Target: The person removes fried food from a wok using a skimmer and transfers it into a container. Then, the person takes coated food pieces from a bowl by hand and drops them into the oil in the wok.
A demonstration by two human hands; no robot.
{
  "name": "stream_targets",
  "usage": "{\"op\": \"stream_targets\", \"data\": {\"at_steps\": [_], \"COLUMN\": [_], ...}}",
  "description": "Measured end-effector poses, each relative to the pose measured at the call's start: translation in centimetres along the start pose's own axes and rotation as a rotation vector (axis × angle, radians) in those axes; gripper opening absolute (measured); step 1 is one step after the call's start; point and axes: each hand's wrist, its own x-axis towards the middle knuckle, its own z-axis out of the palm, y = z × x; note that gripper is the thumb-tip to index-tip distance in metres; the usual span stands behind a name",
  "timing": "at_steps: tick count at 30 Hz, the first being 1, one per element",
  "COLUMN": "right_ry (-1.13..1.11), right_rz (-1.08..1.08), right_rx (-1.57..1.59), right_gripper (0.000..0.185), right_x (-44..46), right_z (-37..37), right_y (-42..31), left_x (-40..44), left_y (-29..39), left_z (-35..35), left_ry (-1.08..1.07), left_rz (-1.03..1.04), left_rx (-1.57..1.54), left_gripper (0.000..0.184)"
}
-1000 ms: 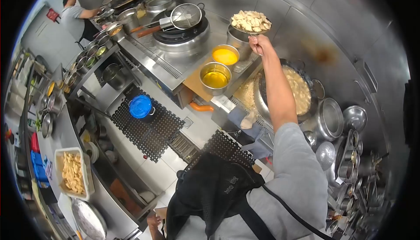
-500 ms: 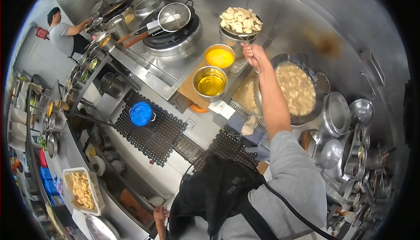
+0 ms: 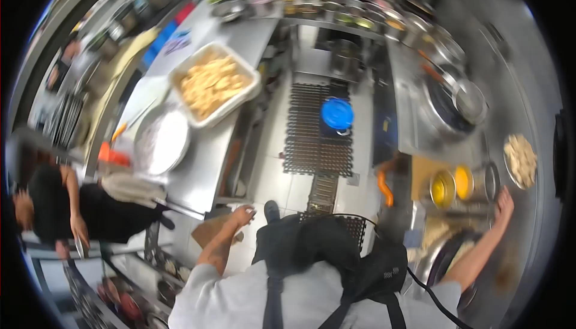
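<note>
At the right, my right hand [image 3: 503,206] is closed at the handle end of a strainer [image 3: 509,172], the handle largely hidden by my fingers. Pale, sliced food pieces [image 3: 522,158] are heaped in it. Beside it stand a steel pot [image 3: 492,182] and two metal pots of yellow liquid, one with oil [image 3: 442,190] and one more opaque [image 3: 463,181]. My left hand [image 3: 242,215] hangs in the air by the left counter, fingers loosely apart, with nothing visible in it. Under my right forearm lies a wok [image 3: 447,257], partly covered.
On the left counter [image 3: 204,167] are a white tub [image 3: 255,83] of pale yellow pieces and a large round metal tray [image 3: 162,140]. A blue-lidded bucket [image 3: 337,113] stands on the floor mat. Another person in a black apron [image 3: 102,209] is at the left, close to the counter.
The view has swung left, bringing the left counter and another person nearer. My left hand has risen and come forward. My right hand stays on the strainer.
</note>
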Motion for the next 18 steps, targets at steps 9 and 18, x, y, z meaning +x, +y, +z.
{"op": "stream_targets", "data": {"at_steps": [9,18], "right_ry": [-0.629,-1.344], "right_rz": [0.119,0.832], "right_rx": [-0.193,0.01], "right_gripper": [0.036,0.03], "right_x": [-19.6,-30.4], "right_z": [30.1,57.6], "right_y": [1.2,18.5], "left_x": [-0.1,-7.2], "left_y": [7.4,4.6], "left_z": [-6.2,-11.0], "left_ry": [0.045,0.283], "left_rz": [0.315,0.395], "left_rx": [-0.193,-0.418], "left_gripper": [0.035,0.037]}}
